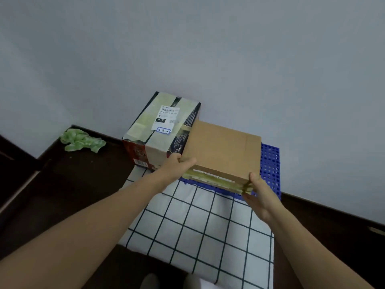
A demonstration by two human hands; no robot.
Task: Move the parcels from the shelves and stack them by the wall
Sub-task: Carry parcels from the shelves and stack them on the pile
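Label [166,118] txt too small to read; blue mat [270,161] mostly hidden under cardboard box [223,151].

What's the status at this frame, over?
Left hand and right hand grip near corners of cardboard box. Box at blue grid mat by wall, set down or not unclear. Taped parcel close on its left.

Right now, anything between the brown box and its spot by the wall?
Nothing visible. The left hand and right hand grip the brown box over the blue pallet, beside the taped parcel at the wall. The pallet under the box is hidden.
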